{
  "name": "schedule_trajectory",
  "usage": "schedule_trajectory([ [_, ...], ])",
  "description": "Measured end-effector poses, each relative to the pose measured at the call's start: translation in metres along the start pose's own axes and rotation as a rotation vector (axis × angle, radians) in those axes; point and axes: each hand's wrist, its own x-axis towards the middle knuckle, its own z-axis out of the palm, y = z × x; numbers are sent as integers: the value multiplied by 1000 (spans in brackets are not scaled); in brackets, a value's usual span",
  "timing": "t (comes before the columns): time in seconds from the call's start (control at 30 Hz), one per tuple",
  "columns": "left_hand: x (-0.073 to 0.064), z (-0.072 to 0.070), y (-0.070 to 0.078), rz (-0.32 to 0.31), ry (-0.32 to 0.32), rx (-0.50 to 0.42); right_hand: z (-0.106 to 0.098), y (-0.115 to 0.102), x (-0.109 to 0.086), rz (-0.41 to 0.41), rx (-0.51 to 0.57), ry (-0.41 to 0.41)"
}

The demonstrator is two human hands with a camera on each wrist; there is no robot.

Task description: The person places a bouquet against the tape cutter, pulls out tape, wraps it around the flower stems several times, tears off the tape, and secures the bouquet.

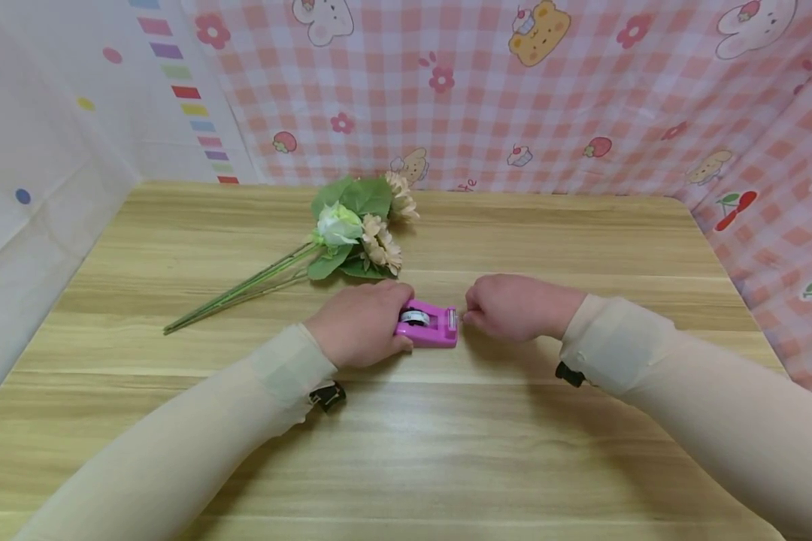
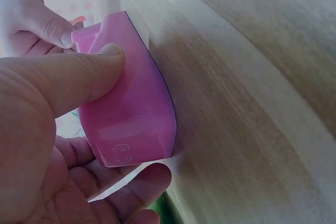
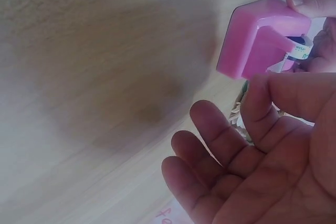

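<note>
A pink tape dispenser (image 1: 433,338) with a small roll of tape (image 1: 416,318) stands on the wooden table. My left hand (image 1: 365,323) grips it from the left; the left wrist view shows the thumb along the side of the dispenser (image 2: 131,98). At the toothed cutter end, my right hand (image 1: 514,306) has thumb and index finger pinched together. A short clear strip of tape (image 3: 277,66) runs toward that pinch in the right wrist view, its tip hidden by the fingers. The other right fingers (image 3: 205,161) are spread loosely.
Behind the left hand lie artificial flowers: a white-green rose (image 1: 338,225) and beige blooms (image 1: 382,244), with long green stems (image 1: 243,289) pointing left. A pink checked cloth (image 1: 474,113) hangs along the table's (image 1: 406,451) back edge.
</note>
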Motion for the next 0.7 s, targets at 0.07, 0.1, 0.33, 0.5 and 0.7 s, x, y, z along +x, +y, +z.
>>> schedule_trajectory([
  [0.07, 0, 0, 0, 1, 0, -1, 0, 1, -1, 3, 7, 3],
  [0.1, 0, -1, 1, 1, -1, -1, 0, 2, -2, 4, 11, 8],
  [0.33, -1, -1, 0, -1, -1, 2, 2, 7, -5, -6, 14, 36],
  [0.5, -1, -1, 1, 0, -2, -3, 2, 11, -7, 10, 18, 26],
  [0.7, 0, -1, 1, -3, -7, -6, 2, 16, -12, 11, 10, 45],
])
